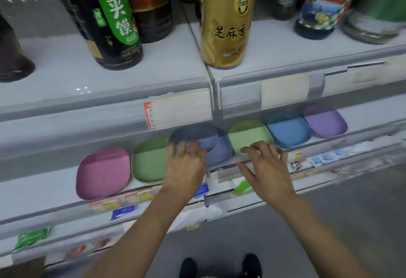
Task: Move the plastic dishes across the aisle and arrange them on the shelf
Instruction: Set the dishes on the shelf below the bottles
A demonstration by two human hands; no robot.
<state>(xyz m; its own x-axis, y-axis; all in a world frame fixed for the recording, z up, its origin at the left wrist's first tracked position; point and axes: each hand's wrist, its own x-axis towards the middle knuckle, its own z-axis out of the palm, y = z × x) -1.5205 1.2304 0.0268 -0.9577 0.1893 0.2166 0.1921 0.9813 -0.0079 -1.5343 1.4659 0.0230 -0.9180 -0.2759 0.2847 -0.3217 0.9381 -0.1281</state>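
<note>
Mid-frame, my left hand [186,163] rests on the smooth oval slate-blue dish [216,146], fingers loosely spread. My right hand [267,165], fingers splayed, touches the matte green dish [250,135] on the white shelf [55,187].

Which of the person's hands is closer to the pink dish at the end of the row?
Left. The left hand rests on the slate-blue dish, two dishes from the pink dish. The right hand is farther along, at the front of a green dish.
</note>
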